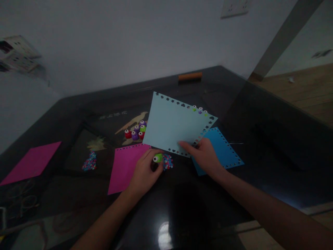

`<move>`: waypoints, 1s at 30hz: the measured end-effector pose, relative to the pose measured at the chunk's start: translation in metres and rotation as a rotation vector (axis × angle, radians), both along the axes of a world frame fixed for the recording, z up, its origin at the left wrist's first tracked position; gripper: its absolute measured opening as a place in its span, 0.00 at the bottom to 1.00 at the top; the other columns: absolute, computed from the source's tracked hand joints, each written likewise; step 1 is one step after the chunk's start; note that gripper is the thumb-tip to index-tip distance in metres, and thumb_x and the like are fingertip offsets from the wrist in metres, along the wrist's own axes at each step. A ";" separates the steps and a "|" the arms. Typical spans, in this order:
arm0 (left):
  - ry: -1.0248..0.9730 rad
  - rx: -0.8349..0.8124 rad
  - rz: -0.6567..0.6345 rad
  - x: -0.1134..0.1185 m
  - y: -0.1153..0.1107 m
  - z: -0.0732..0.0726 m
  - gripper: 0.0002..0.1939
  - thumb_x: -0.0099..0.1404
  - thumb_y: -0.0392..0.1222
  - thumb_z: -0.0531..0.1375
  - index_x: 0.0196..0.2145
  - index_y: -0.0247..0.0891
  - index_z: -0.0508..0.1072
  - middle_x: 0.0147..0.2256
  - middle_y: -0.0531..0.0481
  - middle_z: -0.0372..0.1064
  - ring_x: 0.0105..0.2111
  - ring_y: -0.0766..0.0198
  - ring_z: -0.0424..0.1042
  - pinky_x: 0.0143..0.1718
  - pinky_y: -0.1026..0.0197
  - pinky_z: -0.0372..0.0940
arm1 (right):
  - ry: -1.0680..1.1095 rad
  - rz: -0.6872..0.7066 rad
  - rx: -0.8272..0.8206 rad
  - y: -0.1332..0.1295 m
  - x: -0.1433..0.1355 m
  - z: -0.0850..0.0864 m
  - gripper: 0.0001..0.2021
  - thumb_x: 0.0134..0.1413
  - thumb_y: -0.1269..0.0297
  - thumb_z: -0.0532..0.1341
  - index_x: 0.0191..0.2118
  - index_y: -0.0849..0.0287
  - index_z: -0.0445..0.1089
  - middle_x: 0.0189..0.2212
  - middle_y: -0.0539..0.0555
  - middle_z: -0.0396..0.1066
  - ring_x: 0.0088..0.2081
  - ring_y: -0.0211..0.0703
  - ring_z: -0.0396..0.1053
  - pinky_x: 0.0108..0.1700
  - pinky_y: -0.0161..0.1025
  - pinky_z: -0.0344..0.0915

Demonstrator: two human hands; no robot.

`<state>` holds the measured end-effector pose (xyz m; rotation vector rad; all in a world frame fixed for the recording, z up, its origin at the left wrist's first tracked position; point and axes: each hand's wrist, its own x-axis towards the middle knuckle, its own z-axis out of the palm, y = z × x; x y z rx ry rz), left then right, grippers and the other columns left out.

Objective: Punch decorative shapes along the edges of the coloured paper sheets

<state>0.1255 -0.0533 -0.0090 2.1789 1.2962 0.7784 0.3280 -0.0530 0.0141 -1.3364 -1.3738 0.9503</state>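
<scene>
My left hand [147,172] holds a small green punch [157,158] between thumb and fingers, its round star-marked end facing up. In my right hand [206,158] is the lower right edge of a light blue sheet [174,125], with the thumb on top. Punched shapes line several of the sheet's edges. Small paper cut-outs [168,161] lie just right of the green punch. Partly under the light sheet is a darker blue sheet [223,147], punched along its edges. A pink sheet [125,170] with holes along its top lies beside my left hand.
Several red, purple and green punches [134,135] stand left of the light sheet, and others [200,109] show behind it. Further left are a cut-out pile [90,162], another pink sheet [33,161] and scissors [24,201]. An orange-brown roll [190,76] lies near the back edge.
</scene>
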 end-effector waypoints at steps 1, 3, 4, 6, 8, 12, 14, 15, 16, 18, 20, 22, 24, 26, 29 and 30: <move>-0.010 -0.016 0.018 0.000 0.000 -0.001 0.12 0.60 0.35 0.56 0.43 0.38 0.68 0.40 0.47 0.70 0.41 0.59 0.69 0.44 0.56 0.63 | -0.005 0.000 0.007 0.000 0.000 0.000 0.12 0.51 0.58 0.60 0.24 0.59 0.70 0.24 0.50 0.73 0.27 0.41 0.68 0.30 0.37 0.64; -0.027 -0.058 0.051 -0.001 0.000 -0.001 0.12 0.61 0.36 0.56 0.44 0.38 0.67 0.40 0.48 0.70 0.40 0.58 0.69 0.42 0.56 0.64 | -0.002 -0.001 0.013 0.001 0.000 0.000 0.15 0.54 0.56 0.57 0.22 0.59 0.68 0.23 0.50 0.72 0.25 0.39 0.66 0.27 0.36 0.62; -0.036 -0.075 0.064 -0.001 0.000 -0.001 0.12 0.61 0.37 0.56 0.44 0.38 0.67 0.40 0.48 0.70 0.40 0.58 0.70 0.42 0.56 0.64 | 0.005 -0.001 0.017 0.002 0.001 -0.001 0.15 0.54 0.56 0.56 0.22 0.59 0.68 0.23 0.50 0.72 0.25 0.39 0.66 0.27 0.36 0.62; -0.058 -0.087 0.072 -0.001 0.000 -0.001 0.12 0.62 0.38 0.56 0.44 0.39 0.67 0.40 0.48 0.71 0.39 0.59 0.70 0.41 0.57 0.64 | 0.032 -0.005 0.026 0.003 0.001 -0.004 0.14 0.54 0.56 0.56 0.25 0.59 0.70 0.25 0.50 0.73 0.27 0.40 0.67 0.28 0.36 0.63; -0.080 -0.074 0.067 0.000 0.000 0.000 0.10 0.62 0.39 0.57 0.43 0.39 0.68 0.39 0.49 0.71 0.38 0.59 0.70 0.40 0.57 0.64 | 0.059 -0.016 0.021 0.005 0.002 -0.008 0.12 0.53 0.56 0.57 0.28 0.58 0.71 0.28 0.51 0.74 0.29 0.42 0.69 0.31 0.38 0.65; -0.106 -0.047 0.035 0.000 0.001 0.001 0.09 0.61 0.39 0.58 0.41 0.39 0.69 0.39 0.49 0.71 0.38 0.59 0.70 0.37 0.59 0.64 | 0.112 -0.037 -0.004 0.009 0.004 -0.015 0.11 0.49 0.57 0.60 0.35 0.59 0.73 0.35 0.55 0.76 0.34 0.46 0.71 0.35 0.43 0.67; -0.119 -0.032 0.034 0.000 0.001 0.001 0.10 0.60 0.39 0.58 0.41 0.40 0.70 0.39 0.48 0.72 0.38 0.59 0.70 0.37 0.59 0.64 | 0.134 -0.046 -0.014 0.011 0.006 -0.018 0.12 0.47 0.58 0.62 0.37 0.59 0.72 0.37 0.56 0.76 0.36 0.48 0.72 0.36 0.44 0.68; -0.124 -0.025 0.041 -0.001 0.001 0.000 0.11 0.60 0.39 0.59 0.42 0.40 0.70 0.39 0.49 0.72 0.38 0.59 0.70 0.37 0.59 0.64 | 0.143 -0.051 -0.015 0.012 0.006 -0.019 0.13 0.45 0.59 0.62 0.38 0.59 0.72 0.38 0.56 0.76 0.37 0.48 0.72 0.37 0.45 0.68; -0.127 -0.020 0.051 -0.001 0.001 0.000 0.11 0.60 0.39 0.59 0.42 0.40 0.70 0.39 0.49 0.72 0.36 0.60 0.70 0.36 0.59 0.64 | 0.151 -0.060 -0.010 0.013 0.007 -0.020 0.14 0.44 0.59 0.63 0.38 0.59 0.72 0.39 0.57 0.75 0.38 0.49 0.72 0.38 0.46 0.68; -0.130 -0.007 0.068 -0.002 0.001 -0.002 0.11 0.60 0.39 0.59 0.42 0.40 0.71 0.38 0.50 0.73 0.33 0.61 0.70 0.35 0.60 0.64 | 0.166 -0.079 0.007 0.015 0.007 -0.021 0.14 0.43 0.61 0.63 0.39 0.59 0.72 0.41 0.58 0.75 0.40 0.50 0.72 0.40 0.47 0.68; -0.134 0.007 0.071 -0.002 0.002 -0.003 0.11 0.60 0.40 0.60 0.41 0.41 0.71 0.37 0.51 0.73 0.32 0.61 0.70 0.34 0.60 0.64 | 0.197 -0.084 0.016 0.017 0.008 -0.023 0.14 0.45 0.60 0.62 0.39 0.59 0.72 0.42 0.58 0.75 0.41 0.51 0.72 0.42 0.48 0.68; -0.153 0.025 0.061 -0.003 0.002 -0.003 0.11 0.59 0.40 0.60 0.41 0.41 0.72 0.37 0.50 0.73 0.33 0.61 0.70 0.34 0.60 0.64 | 0.253 -0.081 0.016 0.019 0.009 -0.023 0.14 0.48 0.58 0.61 0.39 0.59 0.72 0.43 0.58 0.75 0.41 0.50 0.72 0.43 0.48 0.68; -0.178 0.041 0.053 -0.003 0.004 -0.003 0.11 0.59 0.40 0.60 0.41 0.40 0.72 0.37 0.50 0.72 0.33 0.61 0.70 0.34 0.60 0.64 | 0.329 -0.098 0.014 0.022 0.011 -0.020 0.15 0.47 0.56 0.62 0.38 0.60 0.72 0.42 0.58 0.75 0.40 0.50 0.72 0.42 0.47 0.68; -0.201 0.059 0.053 -0.003 0.006 -0.003 0.12 0.59 0.40 0.60 0.42 0.40 0.72 0.38 0.49 0.72 0.34 0.60 0.70 0.35 0.60 0.65 | 0.403 -0.143 0.008 0.025 0.017 -0.013 0.16 0.44 0.55 0.64 0.37 0.61 0.73 0.38 0.58 0.76 0.38 0.51 0.73 0.40 0.47 0.69; -0.218 0.082 0.054 -0.001 0.007 0.000 0.13 0.59 0.39 0.59 0.43 0.41 0.71 0.41 0.48 0.70 0.36 0.60 0.70 0.37 0.59 0.65 | 0.494 -0.219 0.028 0.028 0.037 0.004 0.18 0.39 0.54 0.68 0.35 0.62 0.73 0.34 0.57 0.77 0.34 0.51 0.74 0.37 0.47 0.70; -0.220 0.079 0.048 0.000 0.007 0.003 0.13 0.59 0.39 0.59 0.44 0.41 0.71 0.41 0.48 0.70 0.35 0.61 0.70 0.36 0.59 0.65 | 0.515 -0.241 0.050 0.027 0.047 0.010 0.18 0.37 0.55 0.68 0.35 0.61 0.73 0.34 0.57 0.77 0.34 0.51 0.74 0.38 0.46 0.70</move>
